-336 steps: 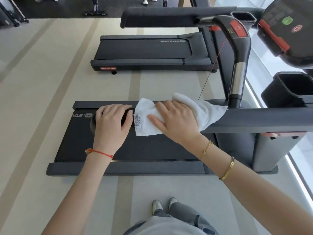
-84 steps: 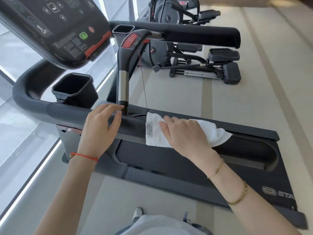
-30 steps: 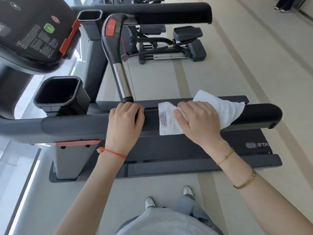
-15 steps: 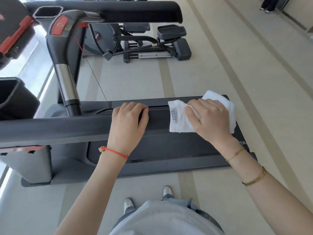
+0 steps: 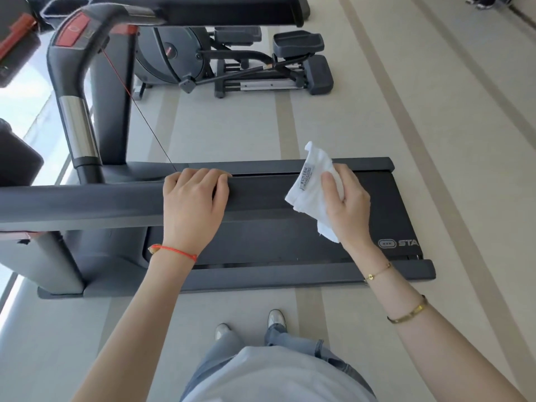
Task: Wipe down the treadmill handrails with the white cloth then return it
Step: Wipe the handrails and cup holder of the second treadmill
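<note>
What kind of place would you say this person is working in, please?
Most likely a gym: a treadmill with a padded handrail stands on the floor, and an elliptical trainer sits just beyond it.

The near handrail (image 5: 87, 206) runs in from the left, and the left hand (image 5: 193, 206) rests on it close to its free end. To the right of that end the right hand (image 5: 346, 206) holds the cloth (image 5: 309, 192) over the treadmill deck (image 5: 261, 245), apart from the rail. The far handrail (image 5: 232, 10) lies beyond the deck. Behind the treadmill an elliptical trainer (image 5: 246, 65) stands on the floor (image 5: 435, 111). The person's shoes (image 5: 277, 319) stand on the floor before the deck.
</note>
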